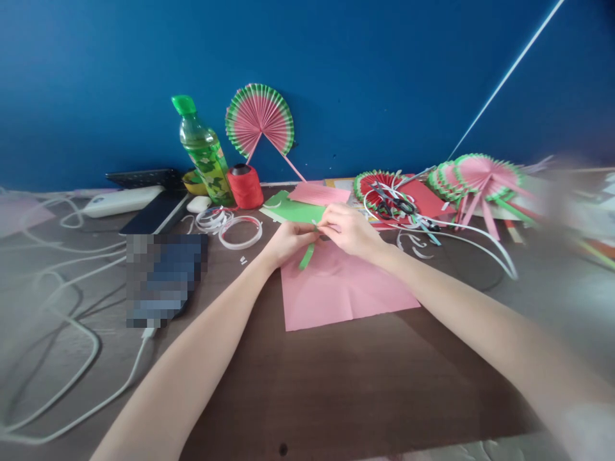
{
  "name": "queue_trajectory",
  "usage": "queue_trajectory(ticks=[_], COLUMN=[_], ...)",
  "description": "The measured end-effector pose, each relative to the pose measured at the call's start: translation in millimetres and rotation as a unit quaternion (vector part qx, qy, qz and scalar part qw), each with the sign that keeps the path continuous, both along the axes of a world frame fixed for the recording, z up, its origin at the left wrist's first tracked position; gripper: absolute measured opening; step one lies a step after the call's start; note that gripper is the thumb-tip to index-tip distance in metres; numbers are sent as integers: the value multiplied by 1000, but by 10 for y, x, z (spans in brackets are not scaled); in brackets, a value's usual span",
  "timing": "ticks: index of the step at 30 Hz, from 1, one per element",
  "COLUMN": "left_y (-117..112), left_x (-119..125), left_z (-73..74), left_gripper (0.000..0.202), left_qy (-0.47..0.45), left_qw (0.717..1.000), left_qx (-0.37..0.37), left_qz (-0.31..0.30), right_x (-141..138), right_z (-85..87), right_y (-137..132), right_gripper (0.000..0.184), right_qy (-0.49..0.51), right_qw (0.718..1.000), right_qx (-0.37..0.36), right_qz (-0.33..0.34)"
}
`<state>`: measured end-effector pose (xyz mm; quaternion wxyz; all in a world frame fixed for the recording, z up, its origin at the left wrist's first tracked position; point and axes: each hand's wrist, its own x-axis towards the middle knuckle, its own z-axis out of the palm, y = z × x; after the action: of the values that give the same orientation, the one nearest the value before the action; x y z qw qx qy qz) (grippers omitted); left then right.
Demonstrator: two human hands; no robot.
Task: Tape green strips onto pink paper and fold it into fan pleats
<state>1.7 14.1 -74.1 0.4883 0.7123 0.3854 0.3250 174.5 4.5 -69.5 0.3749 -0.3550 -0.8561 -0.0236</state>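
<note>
My left hand (291,241) and my right hand (350,228) meet above the far edge of a pink paper sheet (336,291) lying on the brown table (336,384). Both hands pinch a narrow green paper strip (306,255), whose loose end hangs down over the pink sheet. The fingers of both hands are closed on the strip. A green paper sheet (291,209) and a smaller pink sheet (319,193) lie just beyond the hands.
A green bottle (204,152), a red thread spool (245,186) and tape rolls (239,232) sit at the back left. A watermelon paper fan (260,121) leans on the blue wall; more fans (475,176) and scissors (398,206) lie right. A phone (163,278) and white cables (72,358) lie left.
</note>
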Motion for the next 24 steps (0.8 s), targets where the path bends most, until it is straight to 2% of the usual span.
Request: queue_trajectory(ticks=[6,10,17,24], left_y=[-8,12,15,22], left_x=[1,-5,-14,-15], left_z=[10,-21,-18,-34], left_gripper=[20,20,22,23], left_qy=[4,-11,-23,-25], left_qw=[1000,1000,999,999], left_qx=[-3,1,-10,-7], left_qz=[-1,-12,-24,-22], right_x=[-12,-10,11,9], right_z=[6,5,8,24], right_y=[-15,-11,3,-16], right_gripper=[22,20,15,13], right_qy=[-49,-45,7,68], right_qw=[998,998,1000,997], right_qx=[36,51,14,-39], right_qz=[-6,-9,25,21])
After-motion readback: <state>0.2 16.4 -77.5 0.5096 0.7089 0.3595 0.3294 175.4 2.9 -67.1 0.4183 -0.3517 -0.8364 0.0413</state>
